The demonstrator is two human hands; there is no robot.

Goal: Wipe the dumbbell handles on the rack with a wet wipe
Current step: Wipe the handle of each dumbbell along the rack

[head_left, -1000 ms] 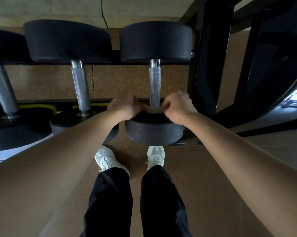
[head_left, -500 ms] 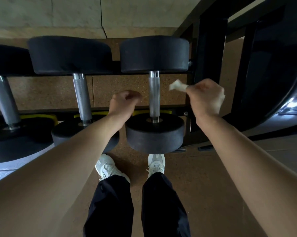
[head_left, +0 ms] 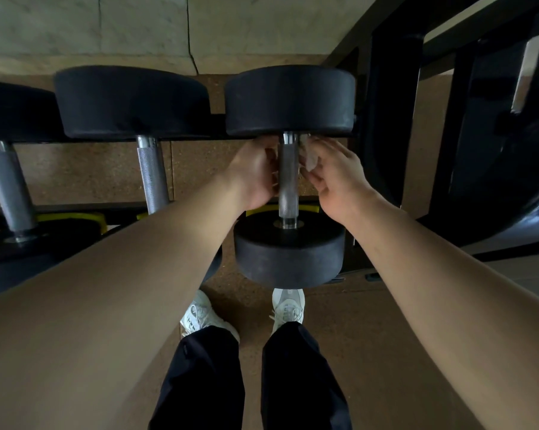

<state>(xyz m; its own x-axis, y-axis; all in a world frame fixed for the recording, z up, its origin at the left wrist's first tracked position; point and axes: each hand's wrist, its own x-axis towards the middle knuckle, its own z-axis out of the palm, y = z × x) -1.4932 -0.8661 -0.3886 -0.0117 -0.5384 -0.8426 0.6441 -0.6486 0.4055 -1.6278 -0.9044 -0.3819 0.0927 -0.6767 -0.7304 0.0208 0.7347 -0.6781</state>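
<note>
From the head camera, looking down over the person's arms, the dumbbell point(head_left: 288, 259) being worked on lies last on the right of the rack. It has two thick, matte black round heads. Between them runs its handle point(head_left: 287, 195), a slim knurled steel bar with smooth bright collars at each end.

The wet wipe point(head_left: 309, 157) is a small, crumpled white wad just right of that handle, up near the far head point(head_left: 290, 100). The right hand point(head_left: 333, 178) has it in its grip, thumb and fingertips pinching it close against the bar. The left hand point(head_left: 256, 172) is on the other side of the handle with its fingers curled in against the steel. Whether that grip holds any of the wipe, I cannot tell. Below both hands the handle is bare down to the near head.

Left of this dumbbell, a second dumbbell point(head_left: 152, 178) lies parallel, with an open gap of cork-brown floor showing between the two bars. A third dumbbell point(head_left: 9, 190) lies further left at the frame's edge. To the right, the rack's black upright point(head_left: 389, 135) stands near the far head, so the right hand has less room on that side. A yellow strip point(head_left: 307, 208) shows just behind the near head. Under that head are the person's white shoes point(head_left: 288, 308) and dark trousers point(head_left: 206, 383).
</note>
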